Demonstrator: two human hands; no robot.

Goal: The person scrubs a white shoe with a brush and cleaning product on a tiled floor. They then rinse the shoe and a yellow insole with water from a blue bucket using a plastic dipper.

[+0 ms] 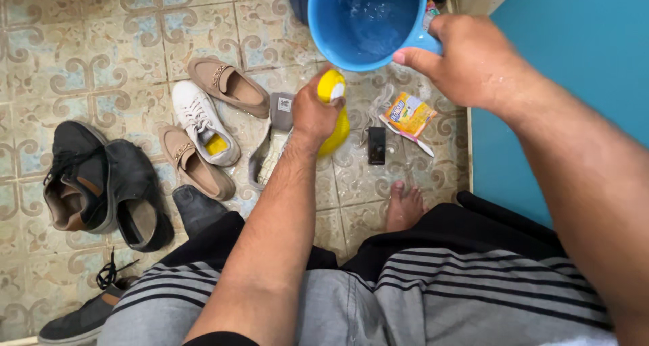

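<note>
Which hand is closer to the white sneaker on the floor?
The left hand, which grips a yellow bottle, shows just right of the white sneaker. The right hand holds the blue jug much farther right and higher.

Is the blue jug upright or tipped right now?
Tipped. The blue jug, held by the right hand, faces the camera with its mouth, wet inside visible.
</note>
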